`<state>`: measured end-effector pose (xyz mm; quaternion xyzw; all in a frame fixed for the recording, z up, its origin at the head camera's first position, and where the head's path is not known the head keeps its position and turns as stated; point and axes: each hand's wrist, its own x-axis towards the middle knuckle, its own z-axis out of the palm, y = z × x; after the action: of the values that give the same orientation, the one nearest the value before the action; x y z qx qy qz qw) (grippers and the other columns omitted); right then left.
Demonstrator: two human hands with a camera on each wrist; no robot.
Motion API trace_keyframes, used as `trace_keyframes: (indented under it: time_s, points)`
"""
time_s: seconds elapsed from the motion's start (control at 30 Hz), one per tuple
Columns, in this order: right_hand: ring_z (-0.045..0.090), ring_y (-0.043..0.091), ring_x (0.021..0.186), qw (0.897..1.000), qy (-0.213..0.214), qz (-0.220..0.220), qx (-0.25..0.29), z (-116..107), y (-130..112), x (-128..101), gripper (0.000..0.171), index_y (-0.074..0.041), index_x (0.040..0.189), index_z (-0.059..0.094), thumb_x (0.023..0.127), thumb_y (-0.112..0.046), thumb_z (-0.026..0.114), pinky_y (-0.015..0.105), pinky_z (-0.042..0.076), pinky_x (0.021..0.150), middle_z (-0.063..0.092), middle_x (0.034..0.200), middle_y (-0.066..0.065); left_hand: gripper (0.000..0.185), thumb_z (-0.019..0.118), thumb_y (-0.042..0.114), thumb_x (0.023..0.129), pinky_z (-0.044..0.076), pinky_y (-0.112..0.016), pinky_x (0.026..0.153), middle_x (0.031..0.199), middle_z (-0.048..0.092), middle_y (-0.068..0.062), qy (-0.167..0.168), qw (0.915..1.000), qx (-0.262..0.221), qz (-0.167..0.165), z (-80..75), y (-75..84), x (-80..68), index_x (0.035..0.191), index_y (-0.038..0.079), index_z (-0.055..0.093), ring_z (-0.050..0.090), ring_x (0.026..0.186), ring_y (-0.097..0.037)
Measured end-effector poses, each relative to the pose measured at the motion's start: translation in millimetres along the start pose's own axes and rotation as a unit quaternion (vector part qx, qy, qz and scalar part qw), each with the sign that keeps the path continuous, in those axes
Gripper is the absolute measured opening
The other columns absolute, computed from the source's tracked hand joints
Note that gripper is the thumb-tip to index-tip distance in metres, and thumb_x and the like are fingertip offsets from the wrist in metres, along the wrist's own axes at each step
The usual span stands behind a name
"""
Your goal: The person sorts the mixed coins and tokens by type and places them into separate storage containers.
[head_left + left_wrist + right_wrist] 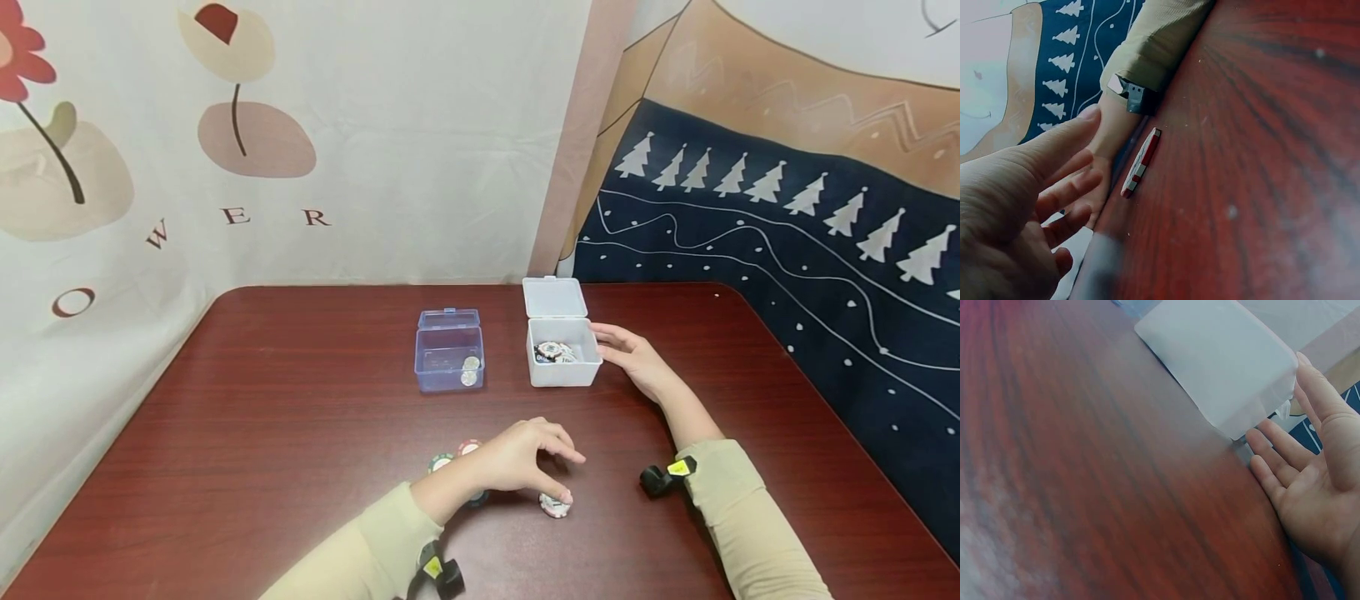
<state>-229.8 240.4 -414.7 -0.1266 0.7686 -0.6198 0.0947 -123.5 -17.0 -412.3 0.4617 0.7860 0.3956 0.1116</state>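
A: Quick pass. Left hand [517,457] hovers low over the table [300,433], fingers bent downward, tips at a white-and-red chip [555,504]. From the head view it looks like thumb and forefinger are on its edge, but the left wrist view shows the chip [1140,164] lying flat with the fingers [1063,194] spread loose beside it, so I'd call that hand released, not grasping.

B: Right hand?

A: Right hand [633,354] is flat and relaxed, fingers straight, resting against the side wall of the white box [564,367]. The right wrist view agrees: fingertips [1260,440] at the box corner [1222,369], holding nothing.

B: Where are the rest of the chips?

A: A few in the white box, its lid up. Two pale ones in the blue box [448,358], also open. A green chip [440,461] and a red chip [468,447] on the table just behind the left wrist.

B: Risks?

A: Chip lies flat on a slick tabletop, so a pinch at the rim could skid it away rather than lift it. The left forearm sits close to the green and red chips; I'd guess a sweep back could knock them. The white box looks light, and a push from the right palm could slide it. Can't tell how firm that contact is; the wrist view is blurry there.
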Motion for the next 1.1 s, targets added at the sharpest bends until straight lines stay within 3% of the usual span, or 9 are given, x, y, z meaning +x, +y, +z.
trace_keyframes:
  time_s: [0.1, 0.37, 0.67, 1.1]
  points:
    - [0.041, 0.032, 0.126, 1.000, -0.003, 0.002, -0.003, 3.2, -10.5, -4.7, 0.050, 0.004, 0.142, 0.039, 0.095, -0.006, 0.057, 0.049, 0.028, 0.105, 0.042, 0.141, 0.026, 0.042, 0.086, 0.023, 0.071, 0.039, -0.018, 0.080, 0.101, 0.065, 0.008, -0.021, 0.9997, 0.005, -0.006, -0.3, -0.1, -2.4, 0.109, 0.011, 0.074, 0.048, 0.089, -0.003]
    - [0.040, 0.033, 0.127, 1.000, -0.003, 0.002, 0.000, 3.1, -10.5, -5.2, 0.050, 0.003, 0.142, 0.040, 0.095, -0.006, 0.057, 0.052, 0.027, 0.106, 0.042, 0.141, 0.025, 0.045, 0.087, 0.029, 0.068, 0.030, -0.022, 0.089, 0.101, 0.062, 0.020, -0.063, 0.9971, 0.033, -0.029, 1.9, -3.6, -5.0, 0.110, 0.018, 0.074, 0.044, 0.094, 0.005]
    - [0.041, 0.031, 0.127, 1.000, 0.001, 0.006, -0.009, 3.3, -10.9, -4.8, 0.050, 0.004, 0.142, 0.039, 0.096, -0.006, 0.056, 0.051, 0.027, 0.106, 0.041, 0.142, 0.025, 0.047, 0.089, 0.027, 0.065, 0.028, -0.023, 0.088, 0.100, 0.056, 0.020, -0.097, 0.9939, 0.049, -0.020, 0.3, -5.5, -6.0, 0.109, 0.019, 0.074, 0.041, 0.099, 0.004]
    - [0.043, 0.027, 0.126, 1.000, 0.004, -0.003, -0.003, -5.0, 17.2, 7.4, 0.053, -0.003, 0.142, 0.043, 0.094, -0.016, 0.062, 0.050, 0.028, 0.106, 0.045, 0.141, 0.019, 0.047, 0.088, 0.021, 0.065, 0.027, -0.023, 0.087, 0.101, 0.055, 0.017, -0.121, 0.9905, 0.063, -0.018, -3.6, -3.0, -5.8, 0.110, 0.019, 0.074, 0.040, 0.098, 0.003]
